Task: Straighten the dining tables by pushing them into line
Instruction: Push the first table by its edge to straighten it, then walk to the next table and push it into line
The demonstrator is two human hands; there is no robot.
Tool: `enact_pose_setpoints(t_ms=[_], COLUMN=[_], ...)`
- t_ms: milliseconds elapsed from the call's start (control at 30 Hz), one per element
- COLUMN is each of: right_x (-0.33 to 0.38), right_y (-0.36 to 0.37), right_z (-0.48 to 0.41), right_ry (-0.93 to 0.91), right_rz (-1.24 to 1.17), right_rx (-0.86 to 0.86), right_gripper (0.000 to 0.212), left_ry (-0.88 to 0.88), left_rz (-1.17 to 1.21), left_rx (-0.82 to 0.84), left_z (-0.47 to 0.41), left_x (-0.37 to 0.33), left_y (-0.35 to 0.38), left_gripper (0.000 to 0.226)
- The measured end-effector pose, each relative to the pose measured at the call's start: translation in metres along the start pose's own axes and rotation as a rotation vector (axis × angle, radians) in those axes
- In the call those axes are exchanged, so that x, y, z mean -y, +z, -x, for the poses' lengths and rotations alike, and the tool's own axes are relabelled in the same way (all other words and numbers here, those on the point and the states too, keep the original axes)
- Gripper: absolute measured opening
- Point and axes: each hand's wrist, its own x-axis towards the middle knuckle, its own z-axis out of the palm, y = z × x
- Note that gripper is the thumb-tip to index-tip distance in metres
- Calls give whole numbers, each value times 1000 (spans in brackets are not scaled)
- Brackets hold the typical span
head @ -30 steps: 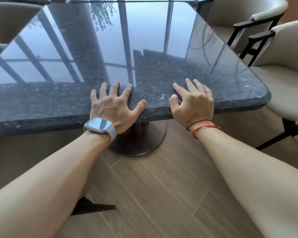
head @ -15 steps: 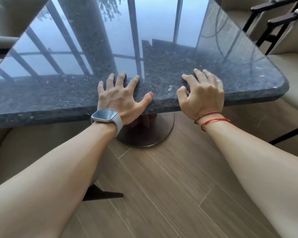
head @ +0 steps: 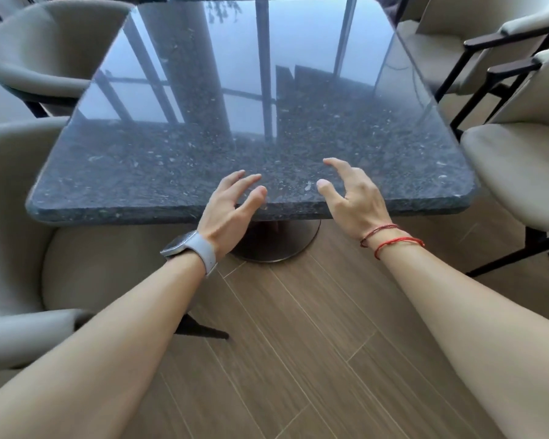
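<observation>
Square dark speckled-granite dining table (head: pixel 330 137), glossy top with rounded corners, on a round metal pedestal base (head: pixel 286 245)

Left wrist: smartwatch (head: pixel 184 245), dark face, pale grey band. Right wrist: two thin red cord bracelets (head: pixel 400 239), one possibly beaded. Forearms bare.

The tabletop (head: pixel 298 137) hides most of its round base (head: pixel 286 245); whether the fingers (head: pixel 235 182) touch it seems unclear.

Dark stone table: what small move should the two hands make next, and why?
Probably draw both hands back and check the alignment: the left hand and the right hand hover open over the near edge of the dark speckled square stone table, gripping nothing, so this push seems finished.
</observation>
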Motion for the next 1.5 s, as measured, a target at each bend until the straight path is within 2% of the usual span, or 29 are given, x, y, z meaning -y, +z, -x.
enact_pose_setpoints(t_ms=[167,300,567,733,967,1167,1500], right_x=[39,71,166,220,290,374,521], right_y=[-32,-48,-71,-78,-49,10,142], right_z=[41,78,154,207,262,308,420], right_ry=[29,46,-6,-45,-120,-202,-355], right_rz=[-153,-280,-485,-534,-596,-649,-653], right_rx=[28,40,115,97,182,322,733], right_gripper=[42,37,44,53,47,44,35], left_ry=[6,54,137,175,167,129,28], left_rz=[318,392,531,611,667,670,678], left_rx=[26,4,-99,-129,-203,-414,-850], left_z=[58,106,199,260,338,428,632], left_x=[-53,-75,-112,-111,-94,-55,20], left_y=[-31,-59,-133,-174,-237,-314,-417], left_gripper=[66,69,50,64,82,86,85])
